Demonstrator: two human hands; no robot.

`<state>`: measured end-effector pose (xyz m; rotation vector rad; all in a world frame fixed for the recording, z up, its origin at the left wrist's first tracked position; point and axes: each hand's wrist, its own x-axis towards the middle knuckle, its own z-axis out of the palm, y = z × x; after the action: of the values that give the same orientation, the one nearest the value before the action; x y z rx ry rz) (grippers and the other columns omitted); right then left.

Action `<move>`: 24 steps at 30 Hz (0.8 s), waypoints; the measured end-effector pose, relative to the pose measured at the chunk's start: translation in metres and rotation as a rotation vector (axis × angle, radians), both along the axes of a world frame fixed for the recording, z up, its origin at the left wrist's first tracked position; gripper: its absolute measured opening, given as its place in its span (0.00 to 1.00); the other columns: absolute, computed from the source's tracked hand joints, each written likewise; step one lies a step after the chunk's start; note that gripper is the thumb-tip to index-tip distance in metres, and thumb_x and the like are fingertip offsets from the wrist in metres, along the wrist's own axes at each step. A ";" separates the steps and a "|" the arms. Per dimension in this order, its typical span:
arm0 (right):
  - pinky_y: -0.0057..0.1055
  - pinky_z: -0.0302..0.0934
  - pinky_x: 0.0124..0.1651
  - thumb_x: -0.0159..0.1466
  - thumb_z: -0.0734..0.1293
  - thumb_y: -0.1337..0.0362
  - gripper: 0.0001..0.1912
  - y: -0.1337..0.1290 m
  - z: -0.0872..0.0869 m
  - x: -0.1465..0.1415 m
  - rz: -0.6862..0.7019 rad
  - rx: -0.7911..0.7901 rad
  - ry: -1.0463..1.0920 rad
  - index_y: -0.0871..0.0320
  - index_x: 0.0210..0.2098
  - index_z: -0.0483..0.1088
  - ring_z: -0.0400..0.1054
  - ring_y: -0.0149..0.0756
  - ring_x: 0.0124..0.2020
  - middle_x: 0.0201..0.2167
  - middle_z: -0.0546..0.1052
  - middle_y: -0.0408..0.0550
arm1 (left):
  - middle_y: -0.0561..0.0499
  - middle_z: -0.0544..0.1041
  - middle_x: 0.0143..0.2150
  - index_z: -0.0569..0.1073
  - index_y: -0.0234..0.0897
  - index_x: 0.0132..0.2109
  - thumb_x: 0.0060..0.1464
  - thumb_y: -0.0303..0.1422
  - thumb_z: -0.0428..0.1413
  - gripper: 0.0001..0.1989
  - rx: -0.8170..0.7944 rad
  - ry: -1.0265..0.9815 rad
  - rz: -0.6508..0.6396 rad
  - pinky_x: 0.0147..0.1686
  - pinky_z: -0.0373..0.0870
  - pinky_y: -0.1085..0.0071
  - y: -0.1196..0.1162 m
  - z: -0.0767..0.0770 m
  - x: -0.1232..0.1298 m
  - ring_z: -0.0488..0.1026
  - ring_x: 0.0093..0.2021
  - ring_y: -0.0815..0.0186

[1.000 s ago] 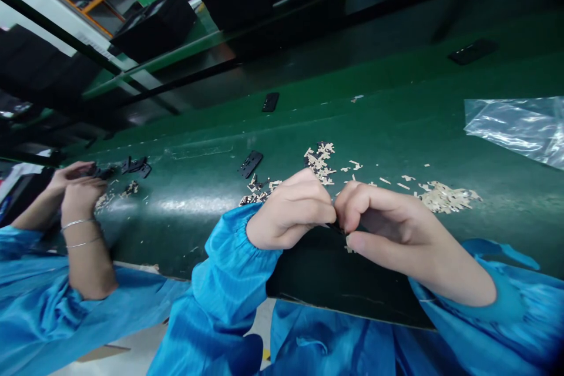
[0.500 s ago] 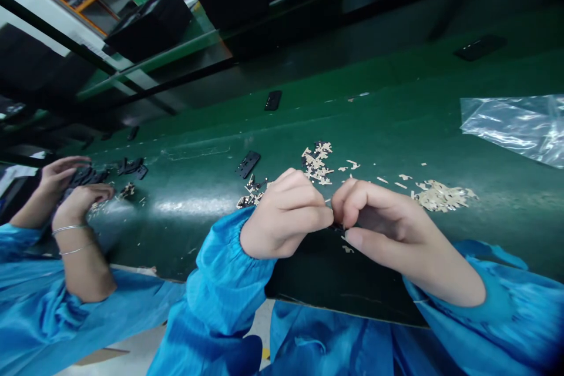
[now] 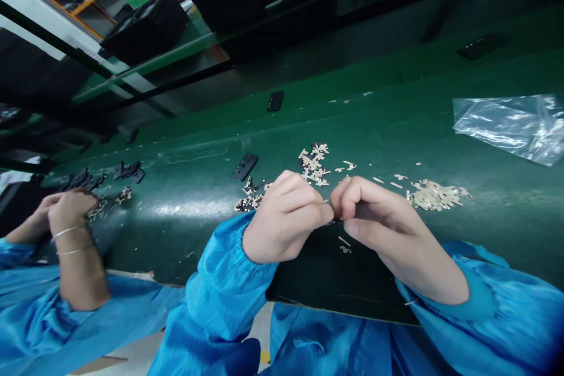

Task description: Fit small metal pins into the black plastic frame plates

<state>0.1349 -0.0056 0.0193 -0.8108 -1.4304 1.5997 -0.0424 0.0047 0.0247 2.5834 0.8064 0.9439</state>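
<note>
My left hand [image 3: 288,217] is closed, its fingertips pinched at a small dark piece [image 3: 337,221] mostly hidden between the hands. My right hand [image 3: 388,223] has thumb and fingertips pressed together on the other side of that piece. Two small pale bits [image 3: 344,245] lie on the green table just below the fingertips. Beyond my hands is a pile of pale and black bits [image 3: 314,163]. A pile of pale pieces [image 3: 436,195] lies right of my right hand, and another mixed pile [image 3: 249,200] is left of my left hand.
A black plate [image 3: 245,166] and a second one [image 3: 275,101] lie on the green table [image 3: 198,247]. A clear plastic bag [image 3: 511,126] is at the right. At the left, another person's hands [image 3: 73,211] work near black parts [image 3: 127,171].
My hands stay together, with the right thumb and fingertips a little closer around the piece. The other person's hands have come together. The view has shifted slightly.
</note>
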 end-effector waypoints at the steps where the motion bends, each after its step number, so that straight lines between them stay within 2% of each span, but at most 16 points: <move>1: 0.27 0.52 0.30 0.55 0.59 0.73 0.07 0.000 0.000 0.000 -0.014 -0.004 -0.006 0.56 0.24 0.57 0.57 0.30 0.28 0.26 0.62 0.41 | 0.51 0.71 0.28 0.67 0.37 0.35 0.54 0.25 0.47 0.06 -0.008 0.001 0.002 0.34 0.60 0.66 0.000 -0.001 0.001 0.63 0.30 0.67; 4: 0.28 0.51 0.29 0.55 0.59 0.72 0.07 0.001 -0.001 0.000 -0.045 -0.018 -0.026 0.57 0.22 0.57 0.55 0.30 0.27 0.24 0.61 0.41 | 0.51 0.71 0.30 0.67 0.37 0.36 0.55 0.26 0.47 0.05 -0.048 -0.010 0.003 0.37 0.61 0.65 0.000 -0.005 0.002 0.64 0.32 0.67; 7: 0.28 0.50 0.28 0.58 0.59 0.69 0.08 0.002 -0.002 0.001 -0.038 -0.034 -0.029 0.57 0.23 0.58 0.54 0.29 0.26 0.23 0.61 0.40 | 0.50 0.69 0.32 0.66 0.37 0.37 0.56 0.26 0.47 0.05 -0.219 -0.126 -0.039 0.39 0.63 0.65 0.000 -0.011 0.006 0.65 0.35 0.66; 9: 0.28 0.52 0.29 0.62 0.59 0.65 0.10 0.002 -0.002 0.003 -0.031 -0.042 -0.018 0.57 0.24 0.60 0.56 0.30 0.27 0.24 0.62 0.41 | 0.49 0.68 0.33 0.66 0.37 0.37 0.56 0.27 0.47 0.04 -0.453 -0.312 -0.056 0.37 0.64 0.67 -0.001 -0.015 0.010 0.66 0.36 0.67; 12: 0.28 0.57 0.32 0.64 0.58 0.62 0.09 0.002 -0.001 0.006 -0.020 -0.019 -0.020 0.56 0.28 0.64 0.62 0.30 0.30 0.26 0.65 0.42 | 0.52 0.64 0.29 0.64 0.37 0.36 0.55 0.33 0.49 0.04 -0.923 -0.704 -0.033 0.28 0.64 0.72 -0.005 -0.021 0.019 0.64 0.29 0.69; 14: 0.28 0.60 0.33 0.64 0.59 0.64 0.07 0.000 0.000 0.006 -0.022 0.044 -0.075 0.55 0.31 0.66 0.65 0.31 0.31 0.30 0.68 0.44 | 0.55 0.61 0.25 0.62 0.37 0.34 0.52 0.37 0.49 0.08 -1.206 -0.905 -0.053 0.22 0.60 0.75 -0.008 -0.022 0.026 0.60 0.22 0.72; 16: 0.28 0.61 0.33 0.63 0.59 0.66 0.05 -0.002 0.001 0.006 -0.046 0.135 -0.152 0.55 0.33 0.66 0.66 0.33 0.34 0.33 0.69 0.46 | 0.57 0.57 0.22 0.61 0.37 0.31 0.51 0.40 0.49 0.10 -1.402 -1.012 -0.103 0.18 0.56 0.77 -0.011 -0.021 0.031 0.53 0.18 0.74; 19: 0.29 0.62 0.32 0.63 0.60 0.68 0.05 -0.005 0.000 0.004 -0.085 0.257 -0.225 0.53 0.35 0.66 0.67 0.35 0.36 0.34 0.69 0.47 | 0.59 0.53 0.20 0.61 0.37 0.30 0.51 0.39 0.48 0.10 -1.558 -1.104 -0.159 0.15 0.50 0.80 -0.014 -0.015 0.034 0.47 0.15 0.77; 24: 0.29 0.60 0.29 0.63 0.59 0.69 0.06 -0.006 0.000 0.004 -0.099 0.307 -0.276 0.53 0.35 0.66 0.66 0.34 0.33 0.32 0.69 0.46 | 0.59 0.53 0.19 0.62 0.36 0.30 0.51 0.38 0.48 0.09 -1.630 -1.131 -0.161 0.15 0.51 0.81 -0.013 -0.012 0.032 0.47 0.15 0.78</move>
<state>0.1391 -0.0112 0.0189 -0.9275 -1.7487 1.1879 -0.0099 -0.0086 0.0124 0.5384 0.5271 0.8492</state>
